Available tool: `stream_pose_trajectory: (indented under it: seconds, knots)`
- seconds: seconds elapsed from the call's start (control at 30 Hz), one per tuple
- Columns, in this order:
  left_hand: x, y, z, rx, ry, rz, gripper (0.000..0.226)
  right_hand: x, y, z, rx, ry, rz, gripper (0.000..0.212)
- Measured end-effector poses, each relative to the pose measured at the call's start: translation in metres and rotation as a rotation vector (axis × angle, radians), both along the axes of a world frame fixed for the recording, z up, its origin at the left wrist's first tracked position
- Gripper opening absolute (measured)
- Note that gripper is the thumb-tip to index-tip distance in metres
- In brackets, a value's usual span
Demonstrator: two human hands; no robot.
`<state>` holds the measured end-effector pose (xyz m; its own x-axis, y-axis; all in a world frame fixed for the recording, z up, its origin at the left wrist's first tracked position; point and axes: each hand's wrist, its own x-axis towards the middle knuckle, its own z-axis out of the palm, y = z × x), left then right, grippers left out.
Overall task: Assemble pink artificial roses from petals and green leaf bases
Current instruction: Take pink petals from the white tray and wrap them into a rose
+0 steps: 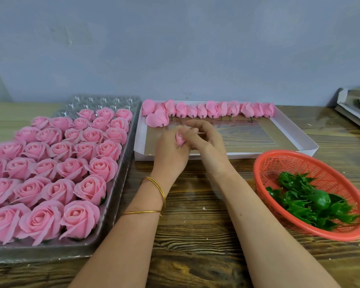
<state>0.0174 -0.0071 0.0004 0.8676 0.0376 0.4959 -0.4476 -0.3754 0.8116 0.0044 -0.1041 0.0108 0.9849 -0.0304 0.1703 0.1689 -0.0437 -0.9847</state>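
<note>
Both bare forearms reach forward and converge until the hands touch. The left hand [170, 151] shows its back to the camera, fingers curled round a small pink bud [180, 139]. The right hand [206, 140] curls in from the right, pinching the same bud, index finger arched above. Two gold bangles [156, 187] ring the left wrist

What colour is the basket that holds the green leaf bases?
The basket is orange-red plastic mesh, seen clearly in the head view.

Bare wooden table [195, 235] btwn rose tray [121, 177] on L & red basket [279, 165] on R is open, white box [247, 155] walls ahead, petal buds [212, 110] crowd its far edge.
</note>
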Motion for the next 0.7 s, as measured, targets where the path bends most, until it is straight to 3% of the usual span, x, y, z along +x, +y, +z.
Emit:
stream_pose_trajectory:
  seconds: [0.2, 0.3, 0.7]
  knots:
    - [-0.0008, -0.0028, -0.004, 0.01, -0.042, 0.027, 0.043, -0.0022, 0.0014, 0.0015, -0.016, 0.025, 0.001, 0.053]
    - [0.0005, -0.0021, -0.0042, -0.013, -0.046, 0.041, 0.045, -0.002, 0.001, 0.0007, -0.013, 0.011, 0.006, 0.042]
    - [-0.002, -0.0027, -0.0024, 0.011, -0.045, 0.059, 0.025, 0.0001, 0.0004, -0.0009, 0.001, -0.028, 0.004, 0.028]
